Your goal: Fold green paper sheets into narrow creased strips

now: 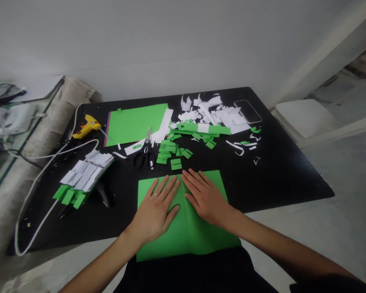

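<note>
A plain grey wall (171,44) fills the top of the frame, dim and softly lit. Below it, a black table (280,171) with rounded corners spans the middle. A pale floor (317,232) shows at lower right. At right, a flat white surface (301,118) sits beside the table, below a slanting pale post (332,61). Mottled pale furniture (6,215) runs along the left edge.
</note>
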Tool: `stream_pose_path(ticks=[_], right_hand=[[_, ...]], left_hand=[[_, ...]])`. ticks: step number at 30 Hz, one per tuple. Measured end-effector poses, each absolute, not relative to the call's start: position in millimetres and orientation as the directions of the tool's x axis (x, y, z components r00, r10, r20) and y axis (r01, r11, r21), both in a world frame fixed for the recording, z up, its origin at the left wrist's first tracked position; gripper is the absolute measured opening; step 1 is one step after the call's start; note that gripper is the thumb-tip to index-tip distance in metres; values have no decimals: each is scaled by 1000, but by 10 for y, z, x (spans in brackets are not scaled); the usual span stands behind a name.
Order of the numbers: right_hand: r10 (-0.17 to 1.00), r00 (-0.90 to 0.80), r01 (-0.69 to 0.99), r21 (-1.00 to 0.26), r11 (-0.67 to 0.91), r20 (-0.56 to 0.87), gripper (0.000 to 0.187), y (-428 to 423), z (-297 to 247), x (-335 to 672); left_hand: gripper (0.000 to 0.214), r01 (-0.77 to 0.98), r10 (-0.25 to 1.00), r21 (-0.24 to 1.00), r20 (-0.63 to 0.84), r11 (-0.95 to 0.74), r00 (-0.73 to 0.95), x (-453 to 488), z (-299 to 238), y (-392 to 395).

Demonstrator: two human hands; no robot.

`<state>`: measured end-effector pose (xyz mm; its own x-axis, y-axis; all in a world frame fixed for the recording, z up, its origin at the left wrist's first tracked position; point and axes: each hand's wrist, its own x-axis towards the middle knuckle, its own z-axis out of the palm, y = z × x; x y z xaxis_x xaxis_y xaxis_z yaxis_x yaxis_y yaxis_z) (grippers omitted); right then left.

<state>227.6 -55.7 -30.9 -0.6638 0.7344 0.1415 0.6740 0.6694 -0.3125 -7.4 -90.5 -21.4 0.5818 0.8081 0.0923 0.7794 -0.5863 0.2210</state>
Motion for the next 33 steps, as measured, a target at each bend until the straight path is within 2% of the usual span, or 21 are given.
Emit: stream_pose_path(ticks=[9,21,33], right_hand=[[741,-652,674,-326,663,159,58,-571,-313,2268],[743,-651,677,-326,660,155,61,-574,-314,2262],[735,-660,674,-311,670,154,57,-561,-309,2273]], left_hand=[[68,796,813,168,88,-582,576,-50,-230,-918],[68,802,822,182,98,-568,560,-30,-231,-951],[68,807,818,134,100,-575,566,-44,-233,-951]])
